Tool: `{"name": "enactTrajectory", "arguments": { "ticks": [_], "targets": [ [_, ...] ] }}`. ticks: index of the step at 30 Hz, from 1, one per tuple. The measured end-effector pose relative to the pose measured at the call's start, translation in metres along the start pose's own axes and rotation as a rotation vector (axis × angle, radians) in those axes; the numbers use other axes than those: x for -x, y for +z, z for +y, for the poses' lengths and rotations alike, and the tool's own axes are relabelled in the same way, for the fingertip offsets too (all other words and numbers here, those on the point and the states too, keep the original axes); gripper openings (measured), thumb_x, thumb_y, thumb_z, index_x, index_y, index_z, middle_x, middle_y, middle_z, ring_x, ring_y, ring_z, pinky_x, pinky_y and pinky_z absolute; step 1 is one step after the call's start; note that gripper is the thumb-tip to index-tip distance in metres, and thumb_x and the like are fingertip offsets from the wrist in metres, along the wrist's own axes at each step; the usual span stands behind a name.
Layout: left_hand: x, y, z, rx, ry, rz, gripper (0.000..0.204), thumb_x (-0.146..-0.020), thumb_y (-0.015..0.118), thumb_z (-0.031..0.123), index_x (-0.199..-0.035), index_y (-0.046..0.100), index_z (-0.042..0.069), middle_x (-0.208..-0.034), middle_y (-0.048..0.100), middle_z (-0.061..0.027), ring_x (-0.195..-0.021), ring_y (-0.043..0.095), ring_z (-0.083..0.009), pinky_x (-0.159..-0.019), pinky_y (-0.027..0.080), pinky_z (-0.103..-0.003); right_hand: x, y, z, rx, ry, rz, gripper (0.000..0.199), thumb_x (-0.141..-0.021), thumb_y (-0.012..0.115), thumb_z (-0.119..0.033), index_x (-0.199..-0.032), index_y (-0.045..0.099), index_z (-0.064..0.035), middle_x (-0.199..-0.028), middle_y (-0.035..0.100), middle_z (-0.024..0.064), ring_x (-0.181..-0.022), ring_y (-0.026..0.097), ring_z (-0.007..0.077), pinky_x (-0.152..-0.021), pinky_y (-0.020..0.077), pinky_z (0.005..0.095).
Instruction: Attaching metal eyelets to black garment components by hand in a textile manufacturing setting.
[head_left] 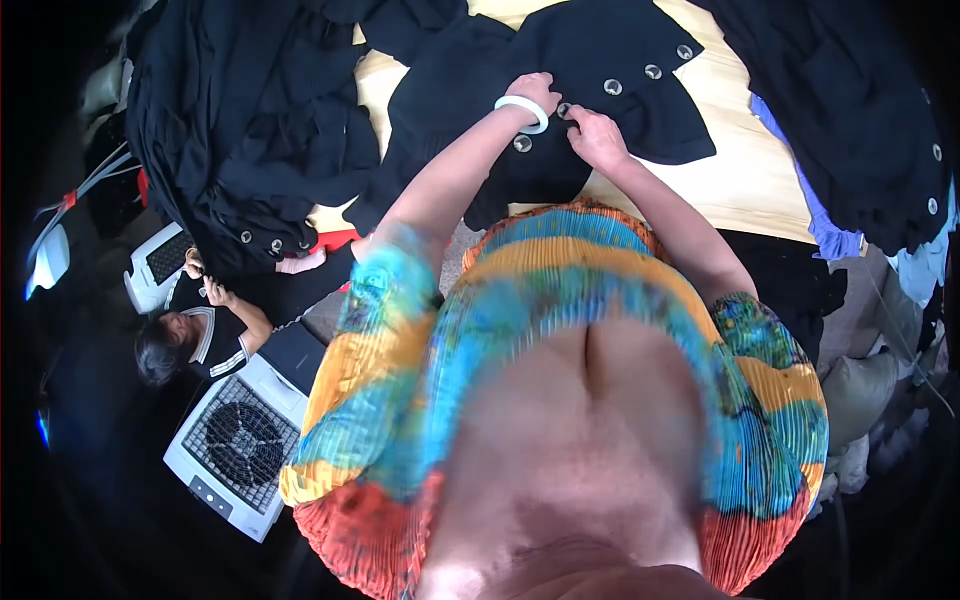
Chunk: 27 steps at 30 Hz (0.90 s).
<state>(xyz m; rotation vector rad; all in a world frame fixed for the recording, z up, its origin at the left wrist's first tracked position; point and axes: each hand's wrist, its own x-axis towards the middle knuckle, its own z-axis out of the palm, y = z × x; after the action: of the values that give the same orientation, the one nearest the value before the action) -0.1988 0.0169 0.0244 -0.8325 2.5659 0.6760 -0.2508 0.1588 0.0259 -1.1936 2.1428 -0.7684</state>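
Observation:
A black garment with a row of large round shiny buttons lies spread in front of me. My left hand, with a pale bangle around its wrist, is closed on the garment's cloth; its fingertips are partly hidden. Close beside it on the right, my right hand pinches at one button with thumb and forefinger. Another button sits just below my left wrist, and a few more run up toward the far right.
Under the garment is a pale wooden table. Black clothes are heaped at the left, and more black cloth hangs over the right side beside a purple cloth. A co-worker sits at the left near a fan unit.

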Motion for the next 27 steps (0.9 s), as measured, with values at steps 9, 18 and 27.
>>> {"name": "enactTrajectory", "arguments": {
  "ticks": [9,18,27],
  "targets": [
    [-0.001,-0.002,-0.002,0.164,0.017,-0.116,0.053,-0.062,0.066,0.036,-0.097,0.056,-0.001,-0.093,0.058,-0.0149,-0.09,0.055,-0.0244,-0.08,0.043,-0.029,-0.005,0.008,0.007,-0.084,0.035,0.097,0.018,-0.069,0.053,-0.007,-0.087,0.052,-0.0036,-0.077,0.059,0.0166,-0.073,0.056,0.0326,-0.069,0.0454,0.0383],
    [0.001,-0.01,0.001,0.164,0.114,-0.174,0.051,-0.067,0.059,0.029,-0.104,0.051,-0.005,-0.102,0.053,-0.0216,-0.096,0.052,-0.0304,-0.083,0.04,-0.032,-0.004,-0.001,0.002,0.032,-0.016,0.127,0.018,-0.072,0.053,-0.009,-0.088,0.048,-0.0016,-0.084,0.056,0.0174,-0.081,0.055,0.0321,-0.072,0.044,0.0386],
    [0.031,-0.001,0.005,0.082,0.305,-0.014,0.049,-0.068,0.055,0.021,-0.107,0.046,-0.007,-0.105,0.051,-0.0234,-0.1,0.048,-0.0322,-0.088,0.038,-0.035,-0.007,-0.01,0.005,0.196,-0.16,0.031,0.013,-0.074,0.051,-0.012,-0.079,0.048,-0.0002,-0.08,0.054,0.0181,-0.079,0.054,0.0314,-0.071,0.0437,0.039]
  ]
}}
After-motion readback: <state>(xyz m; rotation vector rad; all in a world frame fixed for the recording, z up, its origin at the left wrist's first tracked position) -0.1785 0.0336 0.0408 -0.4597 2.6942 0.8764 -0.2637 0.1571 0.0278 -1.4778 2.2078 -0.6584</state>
